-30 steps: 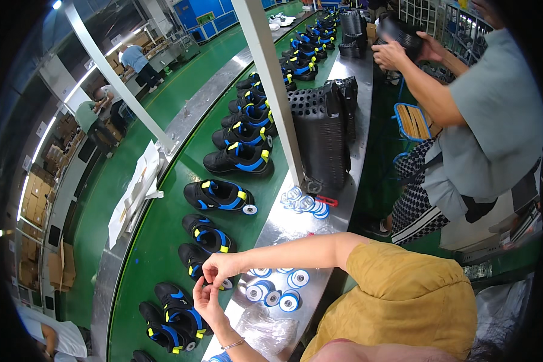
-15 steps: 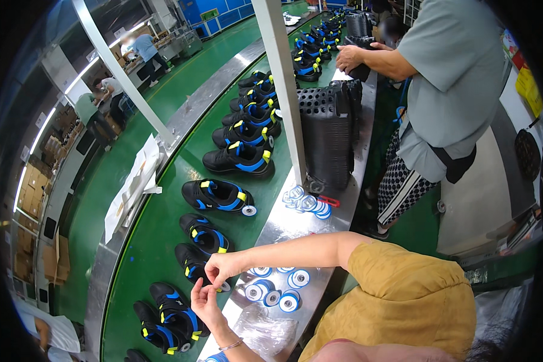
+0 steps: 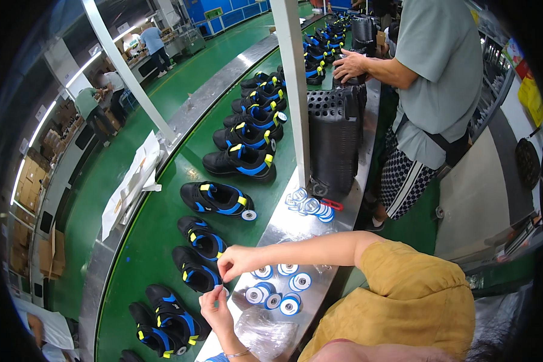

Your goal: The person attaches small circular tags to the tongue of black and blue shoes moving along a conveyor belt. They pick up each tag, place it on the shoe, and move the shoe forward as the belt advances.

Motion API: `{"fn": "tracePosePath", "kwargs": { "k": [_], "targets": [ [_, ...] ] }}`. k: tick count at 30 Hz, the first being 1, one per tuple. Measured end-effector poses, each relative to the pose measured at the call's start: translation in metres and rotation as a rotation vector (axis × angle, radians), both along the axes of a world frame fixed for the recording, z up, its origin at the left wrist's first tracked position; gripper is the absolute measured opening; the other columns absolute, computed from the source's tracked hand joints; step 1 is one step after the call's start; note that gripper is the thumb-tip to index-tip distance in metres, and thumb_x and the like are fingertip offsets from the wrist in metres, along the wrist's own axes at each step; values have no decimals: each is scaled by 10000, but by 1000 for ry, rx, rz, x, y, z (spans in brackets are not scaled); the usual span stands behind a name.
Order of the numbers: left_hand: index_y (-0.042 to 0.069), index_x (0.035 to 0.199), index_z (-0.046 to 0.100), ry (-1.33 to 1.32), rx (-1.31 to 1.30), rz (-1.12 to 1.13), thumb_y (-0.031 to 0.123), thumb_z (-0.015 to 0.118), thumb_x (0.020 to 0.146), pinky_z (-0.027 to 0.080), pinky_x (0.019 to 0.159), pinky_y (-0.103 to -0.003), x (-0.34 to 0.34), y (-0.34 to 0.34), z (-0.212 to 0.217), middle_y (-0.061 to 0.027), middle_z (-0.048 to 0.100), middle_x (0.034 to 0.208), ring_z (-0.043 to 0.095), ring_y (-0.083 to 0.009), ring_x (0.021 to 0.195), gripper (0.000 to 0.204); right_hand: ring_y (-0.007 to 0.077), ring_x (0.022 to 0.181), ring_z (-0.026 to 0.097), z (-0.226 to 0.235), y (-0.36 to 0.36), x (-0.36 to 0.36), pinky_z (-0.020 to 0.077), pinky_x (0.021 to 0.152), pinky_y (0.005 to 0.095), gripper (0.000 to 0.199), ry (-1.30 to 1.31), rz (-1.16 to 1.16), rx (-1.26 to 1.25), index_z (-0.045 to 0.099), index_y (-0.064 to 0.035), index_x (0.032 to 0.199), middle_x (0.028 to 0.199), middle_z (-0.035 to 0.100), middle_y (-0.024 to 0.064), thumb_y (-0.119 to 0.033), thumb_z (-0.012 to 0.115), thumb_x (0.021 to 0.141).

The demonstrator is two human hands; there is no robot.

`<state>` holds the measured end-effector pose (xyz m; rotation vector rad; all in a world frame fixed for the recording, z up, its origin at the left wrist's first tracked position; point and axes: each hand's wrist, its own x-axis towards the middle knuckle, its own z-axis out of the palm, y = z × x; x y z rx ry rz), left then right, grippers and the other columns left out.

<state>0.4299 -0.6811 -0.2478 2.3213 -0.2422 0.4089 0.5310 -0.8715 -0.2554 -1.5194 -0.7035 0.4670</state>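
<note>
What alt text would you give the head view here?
Two hands, the left hand and right hand, meet over a small white wheel at the edge of a green conveyor carrying black-and-blue shoes. More wheels lie on the metal ledge beside them. A co-worker in grey stands further along by black baskets.

Black shoes [image 3: 218, 199] with blue and yellow trim, green conveyor belt [image 3: 163, 241], mustard-yellow sleeve [image 3: 404, 295]
</note>
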Motion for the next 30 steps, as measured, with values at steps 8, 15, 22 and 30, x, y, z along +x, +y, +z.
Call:
{"fn": "tracePosePath", "kwargs": {
  "k": [8, 15, 22, 30],
  "targets": [
    [-39, 898, 570, 88, -250, 490, 39, 590, 899, 464, 649, -266, -9, 7, 3, -91, 607, 757, 565, -146, 685, 81, 339, 941, 606, -17, -104, -15, 507, 760, 447, 211, -498, -351, -900, 615, -16, 938, 961, 598, 177, -163, 649, 790],
    [-30, 979, 579, -210, 432, 535, 6, 611, 843, 430, 858, -406, -4, -26, 18, -174, 578, 1058, 529, -348, 1007, 145, 353, 954, 606, -50, -120, -23, 515, 751, 453, 188, -502, -332, -965, 596, 5, 928, 980, 588, 193, -81, 619, 761],
    [-33, 994, 573, 13, 180, -151, -11, 656, 768, 451, 829, -429, 8, -94, 14, -208, 604, 1033, 555, -384, 943, 241, 369, 920, 612, -28, -121, -16, 514, 733, 466, 230, -414, -363, -878, 580, 8, 936, 966, 591, 206, -186, 624, 820],
    [-21, 965, 604, 137, 227, -420, 34, 676, 754, 482, 789, -423, 11, -155, 1, -173, 628, 996, 584, -352, 894, 230, 358, 884, 607, -57, -129, -21, 493, 735, 470, 157, -378, -196, -886, 578, -52, 962, 941, 582, 161, -112, 587, 817]
  ]
}}
